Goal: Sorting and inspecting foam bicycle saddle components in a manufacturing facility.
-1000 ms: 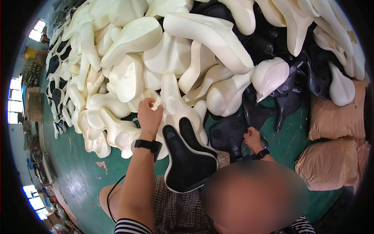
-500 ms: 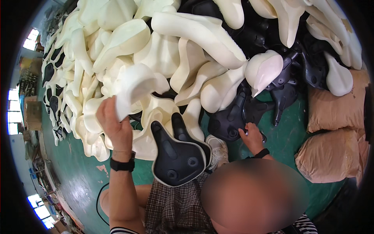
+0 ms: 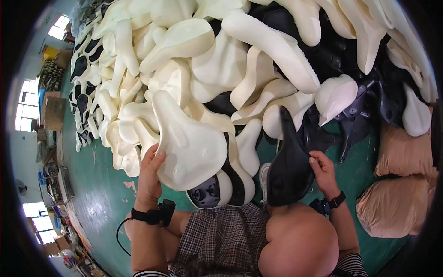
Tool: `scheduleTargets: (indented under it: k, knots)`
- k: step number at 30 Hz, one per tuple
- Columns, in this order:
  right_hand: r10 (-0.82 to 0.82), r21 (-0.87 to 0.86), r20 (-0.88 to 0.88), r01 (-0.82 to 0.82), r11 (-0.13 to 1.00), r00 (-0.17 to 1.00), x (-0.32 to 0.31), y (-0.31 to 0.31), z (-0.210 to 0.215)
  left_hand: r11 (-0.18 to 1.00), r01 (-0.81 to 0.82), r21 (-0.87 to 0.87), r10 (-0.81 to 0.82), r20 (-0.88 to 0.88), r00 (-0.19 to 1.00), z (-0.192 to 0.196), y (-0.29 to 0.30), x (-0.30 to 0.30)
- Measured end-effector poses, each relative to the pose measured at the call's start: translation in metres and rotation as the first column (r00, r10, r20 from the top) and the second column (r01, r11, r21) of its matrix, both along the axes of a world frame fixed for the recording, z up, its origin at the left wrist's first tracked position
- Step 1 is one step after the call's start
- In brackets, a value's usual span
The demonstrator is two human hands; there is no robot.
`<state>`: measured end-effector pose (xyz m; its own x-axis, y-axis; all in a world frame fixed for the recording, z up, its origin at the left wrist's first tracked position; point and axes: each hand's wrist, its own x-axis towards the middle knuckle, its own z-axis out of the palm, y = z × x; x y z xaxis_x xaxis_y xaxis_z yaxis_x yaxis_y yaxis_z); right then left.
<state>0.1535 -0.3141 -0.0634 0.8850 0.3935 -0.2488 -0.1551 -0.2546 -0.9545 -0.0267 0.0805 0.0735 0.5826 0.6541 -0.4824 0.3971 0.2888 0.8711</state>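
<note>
My left hand [image 3: 151, 173] grips the rim of a white foam saddle pad [image 3: 191, 145], its hollow inner face turned up. My right hand [image 3: 323, 171] pinches the edge of a black plastic saddle base [image 3: 290, 168], held with its narrow nose pointing away from me. The pad and the base are apart. Partly beneath the pad is a white saddle with a black base [image 3: 205, 191], and beside it a second black-and-white saddle [image 3: 240, 173] is partly covered.
A large heap of white foam saddle pads [image 3: 221, 60] rises in front of me. More black saddle bases [image 3: 353, 122] lie at its right. Two brown wrapped sacks [image 3: 392, 205] stand on the green floor [image 3: 104, 194] to the right. My bare knee [image 3: 300, 240] is close below the base.
My left hand has brought the foam pad nearer and turned its hollow side up. My right hand has lifted a black base off the pile. The view has shifted left.
</note>
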Motion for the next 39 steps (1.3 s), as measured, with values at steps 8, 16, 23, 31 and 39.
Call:
scheduleTargets:
  k: [8,16,23,31,39]
  knots:
    - [0.196,0.180,0.418,-0.293,0.939,0.887,0.032,0.127,0.113,0.993,0.061,-0.099,-0.044,0.165,0.985,0.020,-0.051,0.016]
    - [0.097,0.261,0.567,-0.290,0.921,0.818,0.027,0.190,0.122,0.944,-0.015,-0.330,0.154,0.400,0.904,0.023,-0.072,0.027]
    - [0.138,0.198,0.567,-0.297,0.934,0.812,0.034,0.198,0.106,0.914,0.027,-0.404,0.152,0.404,0.902,0.022,-0.062,0.029]
    - [0.148,0.109,0.704,-0.312,0.944,0.695,0.029,0.211,0.099,0.925,0.014,-0.379,0.162,0.428,0.889,0.004,-0.056,0.030]
    - [0.249,0.477,-0.228,-0.115,0.871,0.941,0.008,0.205,0.089,0.900,-0.089,-0.426,0.287,0.428,0.857,-0.018,-0.054,0.031]
